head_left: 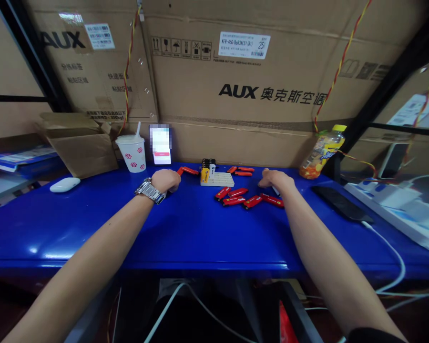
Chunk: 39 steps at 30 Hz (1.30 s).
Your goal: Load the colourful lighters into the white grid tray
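My left hand (165, 180), wearing a metal watch (150, 190), is closed beside the orange-red lighters (190, 170); whatever it holds is hidden by the fingers. My right hand (273, 179) has curled fingers, and a small whitish edge shows below it; what it is I cannot make out. Between the hands stands a pale slotted tray (219, 179) with yellow, white and black-topped lighters (206, 170) upright at its left end. Several red lighters (235, 201) with dark ends lie in front of the tray. More orange lighters (243, 172) lie just right of it.
A paper cup with a straw (131, 153), a lit phone (160, 145), a brown paper bag (80, 147) and a white case (65, 185) stand left. Right are a drink bottle (321, 153), a black phone (339, 204) on a cable and a power strip (393, 219). Large cartons (271, 124) back the blue table (207, 238).
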Available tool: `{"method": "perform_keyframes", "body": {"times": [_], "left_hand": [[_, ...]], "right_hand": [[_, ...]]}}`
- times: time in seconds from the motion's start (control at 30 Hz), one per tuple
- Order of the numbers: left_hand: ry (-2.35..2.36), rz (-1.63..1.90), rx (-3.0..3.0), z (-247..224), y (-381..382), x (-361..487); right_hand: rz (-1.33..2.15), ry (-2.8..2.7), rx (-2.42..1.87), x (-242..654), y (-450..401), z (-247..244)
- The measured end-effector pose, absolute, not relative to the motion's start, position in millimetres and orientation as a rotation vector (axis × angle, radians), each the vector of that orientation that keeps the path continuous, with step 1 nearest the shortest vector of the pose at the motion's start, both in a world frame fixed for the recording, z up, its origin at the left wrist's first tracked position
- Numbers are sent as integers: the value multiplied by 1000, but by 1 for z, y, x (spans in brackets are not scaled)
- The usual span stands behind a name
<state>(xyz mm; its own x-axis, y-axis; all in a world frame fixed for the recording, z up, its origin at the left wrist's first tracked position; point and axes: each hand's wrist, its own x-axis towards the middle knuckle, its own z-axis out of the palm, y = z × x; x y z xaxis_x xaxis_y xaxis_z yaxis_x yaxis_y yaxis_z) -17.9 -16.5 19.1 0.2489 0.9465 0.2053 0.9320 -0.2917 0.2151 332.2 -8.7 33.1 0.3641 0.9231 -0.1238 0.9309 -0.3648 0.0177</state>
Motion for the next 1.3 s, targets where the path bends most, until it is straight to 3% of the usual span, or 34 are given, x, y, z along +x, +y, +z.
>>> {"method": "perform_keyframes", "body": {"times": [0.03,0.1,0.3,0.43,0.63,0.8,1.03,1.1,1.3], "left_hand": [[1882,163,2457,24,-21,-11],[1848,-40,2531,36,-30,3],[1769,58,2653,53,-43,24],[1784,235,2584,44,-36,19],[1749,582,2354,33,-25,16],[1659,718,2336,29,-21,18],[1652,704,2409,25,-21,21],[1652,698,2420,24,-20,20],[1680,718,2434,24,-20,20]], "right_hand": [[-137,1728,2512,330,-10,34],[-100,1732,2534,325,-13,37],[32,1966,2670,324,-15,43],[28,2426,2582,322,-5,37],[-600,3304,2155,305,7,20],[-788,3404,2145,293,6,19],[-1531,3212,2077,284,-2,12],[-1375,3175,2031,284,-1,9],[-457,3093,1895,281,0,5]]}}
